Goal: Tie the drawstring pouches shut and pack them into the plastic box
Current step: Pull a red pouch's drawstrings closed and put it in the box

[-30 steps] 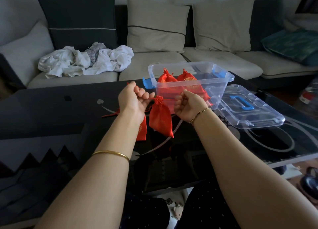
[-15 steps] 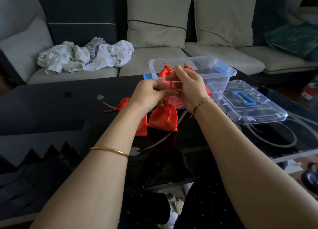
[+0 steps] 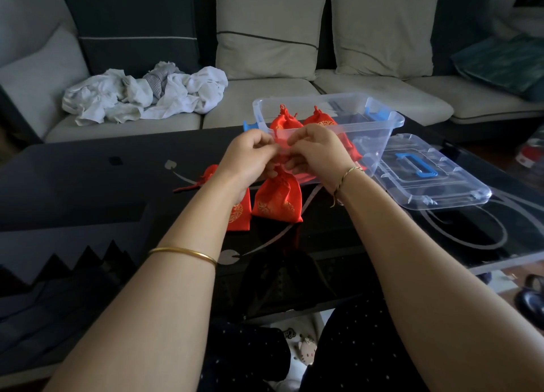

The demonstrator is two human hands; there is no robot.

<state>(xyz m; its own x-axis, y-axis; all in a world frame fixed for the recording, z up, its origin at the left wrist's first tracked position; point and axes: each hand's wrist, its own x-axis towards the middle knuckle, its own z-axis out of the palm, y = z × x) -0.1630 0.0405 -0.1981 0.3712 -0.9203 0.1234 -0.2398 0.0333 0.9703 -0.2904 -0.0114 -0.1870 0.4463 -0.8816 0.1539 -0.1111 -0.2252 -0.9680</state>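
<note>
— Hands apart a second ago now meet: left hand and right hand both pinch the cords at the neck of a red pouch, which hangs neck up over the bench.

— And the box?

— The plastic box stands just beyond, toward the bench's far edge, with the right hand nearer.

— The count?

— Four pouches show: one held, a loose pouch by the left forearm, and in the box a packed pouch and a second packed pouch. One box, one lid.
</note>
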